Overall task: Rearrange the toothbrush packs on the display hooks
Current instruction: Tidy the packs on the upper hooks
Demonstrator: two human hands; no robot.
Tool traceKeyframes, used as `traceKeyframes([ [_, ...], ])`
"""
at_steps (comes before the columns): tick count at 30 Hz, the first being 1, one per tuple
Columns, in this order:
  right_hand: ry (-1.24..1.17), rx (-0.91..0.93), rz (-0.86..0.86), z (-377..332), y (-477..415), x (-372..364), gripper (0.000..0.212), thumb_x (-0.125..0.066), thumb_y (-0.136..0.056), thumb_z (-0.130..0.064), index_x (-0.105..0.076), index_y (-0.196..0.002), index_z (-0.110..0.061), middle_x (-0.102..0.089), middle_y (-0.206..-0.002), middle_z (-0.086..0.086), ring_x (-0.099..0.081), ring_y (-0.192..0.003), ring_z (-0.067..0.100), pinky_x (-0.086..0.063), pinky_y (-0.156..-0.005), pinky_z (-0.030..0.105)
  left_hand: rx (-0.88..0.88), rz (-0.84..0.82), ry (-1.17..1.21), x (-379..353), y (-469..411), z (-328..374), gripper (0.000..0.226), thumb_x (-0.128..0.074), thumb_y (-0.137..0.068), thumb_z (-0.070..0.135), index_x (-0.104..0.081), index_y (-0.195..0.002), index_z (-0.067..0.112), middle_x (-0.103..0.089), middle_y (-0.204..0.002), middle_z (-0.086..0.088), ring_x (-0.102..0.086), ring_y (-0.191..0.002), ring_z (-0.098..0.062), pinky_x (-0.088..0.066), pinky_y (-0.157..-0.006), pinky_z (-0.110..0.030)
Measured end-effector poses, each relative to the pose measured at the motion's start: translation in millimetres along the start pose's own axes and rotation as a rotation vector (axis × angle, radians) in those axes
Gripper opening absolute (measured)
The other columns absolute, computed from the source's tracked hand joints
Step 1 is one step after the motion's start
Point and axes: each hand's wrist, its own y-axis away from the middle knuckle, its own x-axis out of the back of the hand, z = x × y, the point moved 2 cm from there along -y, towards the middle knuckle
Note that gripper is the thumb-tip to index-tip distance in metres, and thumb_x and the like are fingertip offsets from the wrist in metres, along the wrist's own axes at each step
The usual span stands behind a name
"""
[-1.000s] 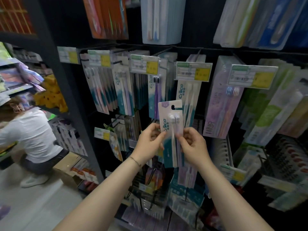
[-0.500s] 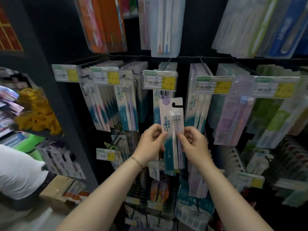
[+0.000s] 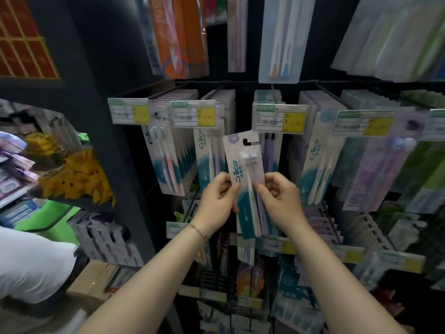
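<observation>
Glossy plastic-fronted card toothbrush pack point(image 3: 243, 169); thin metal bracelet point(image 3: 198, 229)

A shop aisle: toothbrush packs point(image 3: 168, 162) hang in rows on display hooks point(image 3: 218, 91) behind yellow price tags point(image 3: 279, 118).

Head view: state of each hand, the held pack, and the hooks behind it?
Left hand: gripping the toothbrush pack's left edge.
Right hand: gripping its right edge.
Cnice toothbrush pack: off the hooks, roughly upright, hang hole empty.
Hook with pink-brush pack: loaded, packs hanging.
Hook right of the hands: loaded, Cnice packs hanging.
</observation>
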Motion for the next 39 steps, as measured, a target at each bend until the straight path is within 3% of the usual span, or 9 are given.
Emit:
traceKeyframes([
  [5,0.0,0.067,-0.028,-16,-4,-30,0.011,-0.065,-0.089,-0.023,-0.061,-0.086,-0.033,-0.066,-0.076,0.0,-0.062,-0.069,0.022,-0.052,-0.063,0.038,0.002,0.053,0.015,31,3,-7,0.01,-0.049,-0.099,0.014,-0.055,-0.092,0.016,-0.067,-0.092,0.004,-0.056,-0.055,-0.017,-0.051,-0.053,-0.03],
  [12,0.059,0.065,-0.059,-23,-19,-54,0.011,-0.065,-0.089,-0.026,-0.069,-0.099,-0.023,-0.068,-0.077,-0.001,-0.063,-0.07,0.02,-0.053,-0.066,0.038,-0.008,0.124,0.01,52,-1,-11,0.01,-0.046,-0.1,0.013,-0.052,-0.093,0.009,-0.063,-0.081,0.007,-0.057,-0.055,-0.012,-0.049,-0.052,-0.023],
  [15,0.091,0.072,-0.07,-32,-31,-57,0.016,-0.064,-0.089,-0.028,-0.07,-0.104,-0.024,-0.066,-0.076,-0.008,-0.062,-0.068,0.012,-0.051,-0.065,0.03,-0.01,0.16,0.015,57,-9,-8,0.014,-0.045,-0.101,0.014,-0.049,-0.088,0.009,-0.06,-0.073,0.003,-0.056,-0.052,-0.014,-0.05,-0.052,-0.027],
  [18,0.085,0.098,-0.057,-40,-43,-60,0.017,-0.064,-0.089,-0.026,-0.071,-0.104,-0.022,-0.061,-0.069,-0.016,-0.056,-0.061,0.003,-0.046,-0.058,0.018,0.009,0.201,0.054,60,-18,-1,0.017,-0.044,-0.101,0.013,-0.046,-0.084,0.012,-0.054,-0.064,0.004,-0.053,-0.051,-0.016,-0.045,-0.047,-0.021],
  [21,0.087,0.128,-0.027,-46,-51,-61,0.017,-0.064,-0.089,-0.026,-0.07,-0.104,-0.019,-0.058,-0.067,-0.017,-0.053,-0.058,-0.003,-0.039,-0.053,0.01,-0.021,0.224,0.037,63,-30,5,0.021,-0.044,-0.101,0.013,-0.045,-0.08,0.016,-0.053,-0.069,0.0,-0.051,-0.051,-0.015,-0.042,-0.047,-0.019],
  [25,0.08,0.143,0.002,-48,-58,-58,0.007,-0.064,-0.09,-0.027,-0.064,-0.094,-0.022,-0.059,-0.068,-0.013,-0.054,-0.058,0.0,-0.039,-0.049,0.011,-0.061,0.206,-0.012,64,-42,9,0.018,-0.045,-0.1,0.014,-0.05,-0.084,0.019,-0.056,-0.075,-0.006,-0.05,-0.052,-0.018,-0.044,-0.049,-0.025],
  [32,0.059,0.138,0.047,-38,-58,-54,0.01,-0.063,-0.091,-0.025,-0.061,-0.088,-0.016,-0.062,-0.069,-0.004,-0.058,-0.063,0.011,-0.045,-0.055,0.026,-0.104,0.154,-0.063,57,-52,9,0.01,-0.046,-0.1,0.013,-0.055,-0.098,0.009,-0.057,-0.08,-0.013,-0.047,-0.054,-0.019,-0.04,-0.05,-0.027],
  [35,0.068,0.141,0.047,-32,-55,-55,0.011,-0.063,-0.091,-0.025,-0.06,-0.088,-0.015,-0.061,-0.068,-0.005,-0.057,-0.063,0.01,-0.044,-0.054,0.023,-0.095,0.147,-0.059,54,-50,5,0.011,-0.046,-0.101,0.015,-0.056,-0.096,0.015,-0.06,-0.08,-0.009,-0.048,-0.056,-0.017,-0.039,-0.051,-0.027],
  [39,0.067,0.121,0.033,-30,-53,-61,0.012,-0.061,-0.092,-0.027,-0.059,-0.089,-0.015,-0.059,-0.065,-0.005,-0.056,-0.059,0.009,-0.041,-0.051,0.02,-0.096,0.186,-0.09,55,-48,3,0.012,-0.046,-0.1,0.016,-0.058,-0.104,0.019,-0.063,-0.082,0.008,-0.057,-0.066,0.001,-0.044,-0.06,-0.015],
])
